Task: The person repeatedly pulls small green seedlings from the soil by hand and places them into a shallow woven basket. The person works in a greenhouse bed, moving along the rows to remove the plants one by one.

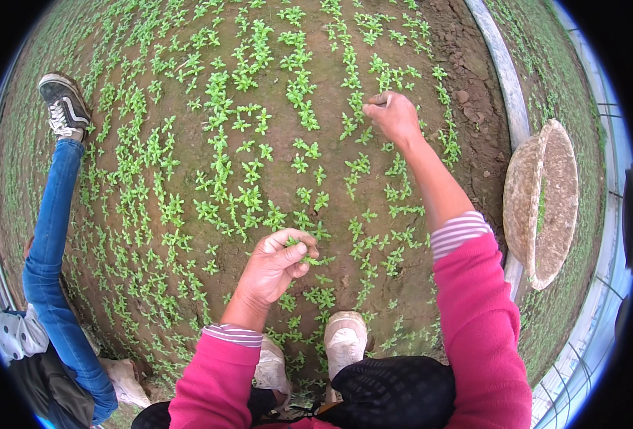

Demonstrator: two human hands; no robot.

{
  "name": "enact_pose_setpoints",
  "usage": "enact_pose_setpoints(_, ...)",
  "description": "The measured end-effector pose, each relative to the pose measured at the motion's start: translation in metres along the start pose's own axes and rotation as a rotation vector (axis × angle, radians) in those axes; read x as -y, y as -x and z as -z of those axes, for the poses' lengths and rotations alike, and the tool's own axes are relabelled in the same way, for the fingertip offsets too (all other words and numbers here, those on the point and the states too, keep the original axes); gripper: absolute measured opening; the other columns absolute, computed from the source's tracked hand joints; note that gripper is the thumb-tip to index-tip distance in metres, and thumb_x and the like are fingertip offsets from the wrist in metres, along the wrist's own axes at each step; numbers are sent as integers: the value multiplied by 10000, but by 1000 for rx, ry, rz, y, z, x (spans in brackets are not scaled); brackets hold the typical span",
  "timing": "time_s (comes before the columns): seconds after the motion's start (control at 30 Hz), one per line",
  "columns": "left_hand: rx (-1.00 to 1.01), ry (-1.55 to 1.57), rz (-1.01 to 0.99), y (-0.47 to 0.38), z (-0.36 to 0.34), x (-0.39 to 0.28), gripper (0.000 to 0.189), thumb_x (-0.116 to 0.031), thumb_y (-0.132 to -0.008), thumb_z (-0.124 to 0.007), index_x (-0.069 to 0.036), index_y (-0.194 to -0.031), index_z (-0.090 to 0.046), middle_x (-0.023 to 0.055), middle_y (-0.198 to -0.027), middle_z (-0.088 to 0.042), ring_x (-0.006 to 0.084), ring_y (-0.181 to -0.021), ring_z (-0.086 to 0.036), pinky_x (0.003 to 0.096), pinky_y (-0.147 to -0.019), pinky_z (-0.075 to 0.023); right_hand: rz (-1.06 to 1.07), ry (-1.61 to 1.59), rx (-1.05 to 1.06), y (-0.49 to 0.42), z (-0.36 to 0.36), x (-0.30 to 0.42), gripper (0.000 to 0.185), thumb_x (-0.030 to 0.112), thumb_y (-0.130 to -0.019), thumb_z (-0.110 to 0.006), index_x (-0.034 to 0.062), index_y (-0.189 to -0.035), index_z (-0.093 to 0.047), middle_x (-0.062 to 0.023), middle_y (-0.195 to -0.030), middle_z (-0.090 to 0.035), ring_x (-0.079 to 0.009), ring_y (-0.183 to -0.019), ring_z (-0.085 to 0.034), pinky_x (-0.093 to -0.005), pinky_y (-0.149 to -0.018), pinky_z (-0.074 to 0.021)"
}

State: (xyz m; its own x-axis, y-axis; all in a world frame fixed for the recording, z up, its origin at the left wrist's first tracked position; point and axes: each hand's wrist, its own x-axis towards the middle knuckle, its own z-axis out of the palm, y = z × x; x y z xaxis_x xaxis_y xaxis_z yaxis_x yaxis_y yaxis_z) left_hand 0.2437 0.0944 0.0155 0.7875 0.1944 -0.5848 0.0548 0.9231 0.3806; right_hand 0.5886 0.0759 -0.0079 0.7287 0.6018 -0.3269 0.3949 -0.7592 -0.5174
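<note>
My left hand (279, 263) is held low in front of me, its thumb and fingers closed on a few small green seedlings (293, 242). Leaves stick out above and below the fingertips. Farther forward and to the right, my right hand (394, 117) reaches down to the soil with thumb and forefinger pinched together. Its fingertips are beside a row of seedlings (355, 102); no plant shows clearly between them. More seedlings (249, 198) grow in rough lines from the brown soil (329, 166) around both hands.
On the right, a dirt-caked basin (563, 214) with some greenery inside rests by a pale raised strip (504, 69). My shoes (346, 338) stand among seedlings. At left, another person's jeans-clad leg (53, 214) stretches to a dark sneaker (65, 104) on the bed.
</note>
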Motion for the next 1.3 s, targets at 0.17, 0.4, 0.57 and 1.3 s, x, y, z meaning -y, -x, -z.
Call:
enact_pose_setpoints(0.17, -36, -5, 5, -1, 0, 2, 139, -76, -912, -654, -30, -1043, -647, 54, -981, -656, 159, -879, -636, 241, -628, -470, -119, 204, 17, -22, -16, 4, 555, 544, -746, -720, 107, -1086, -693, -120, -1099, -694, -287, -1030, -651, -410, -875, -498)
enact_pose_setpoints(0.4, -21, -29, 15, -1, 7, 4, 153, -69, -924, -641, -20, -1069, -642, 58, -1027, -660, 139, -896, -640, 228, -648, -500, -171, 334, -38, -29, -28, 20, 493, 494, -770, -694, 95, -1058, -691, -133, -1098, -691, -300, -1042, -652, -405, -877, -511)
enact_pose_setpoints(0.57, -10, -45, 8, -2, 9, 5, 149, -75, -927, -641, -23, -1067, -642, 53, -1025, -660, 134, -897, -639, 224, -647, -499, -122, 220, -121, -36, -36, 4, 376, 381, -746, -704, 100, -996, -703, -145, -1016, -705, -305, -972, -670, -400, -842, -515)
enact_pose_setpoints(1.3, 22, -143, 48, 14, -8, 18, 258, -170, -927, -668, -41, -1146, -626, 24, -952, -660, 95, -767, -602, 222, -656, -481, 817, 171, 501, 194, 6, 54, 166, 201, -757, -704, 109, -886, -654, -90, -835, -621, -288, -826, -660, -420, -699, -526)
